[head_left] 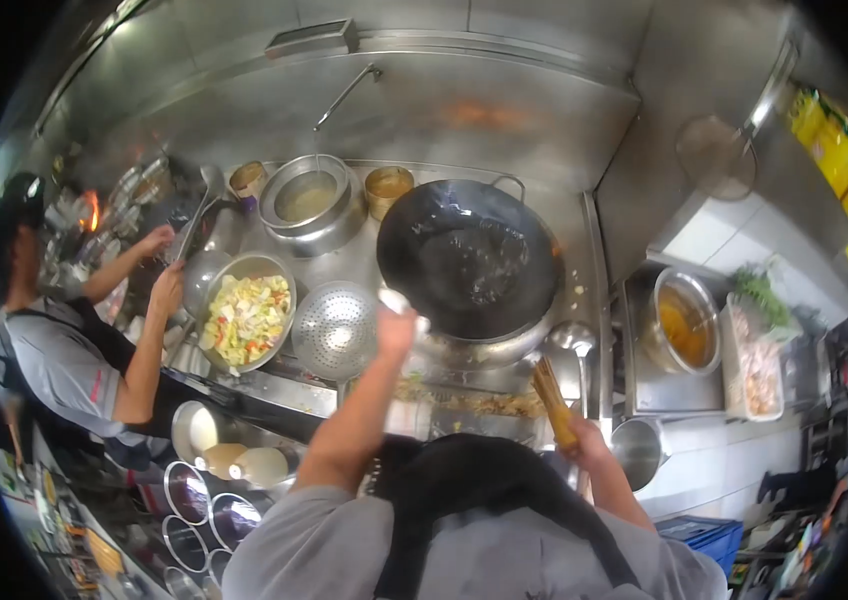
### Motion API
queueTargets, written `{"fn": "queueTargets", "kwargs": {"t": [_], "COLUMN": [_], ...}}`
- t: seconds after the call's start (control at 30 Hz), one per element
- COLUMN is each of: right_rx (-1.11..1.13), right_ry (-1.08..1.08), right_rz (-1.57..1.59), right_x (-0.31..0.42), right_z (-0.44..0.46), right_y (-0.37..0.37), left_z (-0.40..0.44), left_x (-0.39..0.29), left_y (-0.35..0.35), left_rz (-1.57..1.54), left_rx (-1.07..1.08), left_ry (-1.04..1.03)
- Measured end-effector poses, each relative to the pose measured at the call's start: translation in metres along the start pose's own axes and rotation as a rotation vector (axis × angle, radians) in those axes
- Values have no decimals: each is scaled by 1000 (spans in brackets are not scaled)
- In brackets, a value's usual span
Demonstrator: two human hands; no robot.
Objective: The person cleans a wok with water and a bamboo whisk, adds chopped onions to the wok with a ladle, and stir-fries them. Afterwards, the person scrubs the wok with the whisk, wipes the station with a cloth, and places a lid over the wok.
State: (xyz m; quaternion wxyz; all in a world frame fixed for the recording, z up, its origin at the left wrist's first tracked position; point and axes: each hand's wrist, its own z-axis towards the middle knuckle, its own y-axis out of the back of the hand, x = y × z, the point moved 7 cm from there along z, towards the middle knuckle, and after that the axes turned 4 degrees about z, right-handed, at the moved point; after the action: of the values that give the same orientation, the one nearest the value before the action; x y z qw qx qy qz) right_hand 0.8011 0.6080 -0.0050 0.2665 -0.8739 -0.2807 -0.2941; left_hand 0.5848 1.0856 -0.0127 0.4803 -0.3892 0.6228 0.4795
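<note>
My left hand (396, 325) is closed on a white cloth (394, 300) at the near left rim of a large black wok (469, 255). Dark, shiny liquid shows inside the wok. Lower right, my right hand (589, 445) grips a bamboo brush (552, 400), its bristle end pointing up and left. A steel ladle (574, 340) lies just beyond the brush. Left of my left hand rests a round perforated strainer (336, 328), and beside it a steel bowl (289, 345) holds chopped cabbage (244, 318).
A co-worker (64, 340) stands at the left with a long utensil, near a flame (92, 210). Behind the strainer sits a steel pot (316, 240). At right are a pot of orange liquid (685, 325) and a tray of raw meat (756, 365).
</note>
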Motion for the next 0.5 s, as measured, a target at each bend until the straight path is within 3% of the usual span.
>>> {"fn": "queueTargets", "kwargs": {"t": [0.03, 0.07, 0.1, 0.13, 0.2, 0.27, 0.37, 0.43, 0.5], "right_rx": [2, 8, 182, 323, 303, 165, 77, 86, -24], "right_ry": [57, 111, 148, 228, 263, 267, 441, 386, 506], "right_rz": [67, 140, 291, 220, 73, -425, -1441, -1727, -1862], "right_x": [23, 38, 45, 67, 104, 144, 195, 198, 206], "right_z": [-36, -65, -74, -94, -99, -71, -7, 51, 132], "right_y": [-15, -30, -31, -55, -89, -116, -186, -260, -318], "left_z": [-10, 31, 41, 35, 27, 14, 2, 2, 5], "left_x": [-56, -30, -50, -78, -92, -91, -91, -92, -93], "left_y": [32, 42, 53, 63, 71, 69, 63, 62, 63], "left_rz": [6, 49, 94, 147, 126, 96, 121, 158, 204], "left_rx": [-65, -84, -87, -124, -155, -115, -78, -48, -7], "left_ry": [70, -10, -6, 12, -1, 11, 23, 42, 71]}}
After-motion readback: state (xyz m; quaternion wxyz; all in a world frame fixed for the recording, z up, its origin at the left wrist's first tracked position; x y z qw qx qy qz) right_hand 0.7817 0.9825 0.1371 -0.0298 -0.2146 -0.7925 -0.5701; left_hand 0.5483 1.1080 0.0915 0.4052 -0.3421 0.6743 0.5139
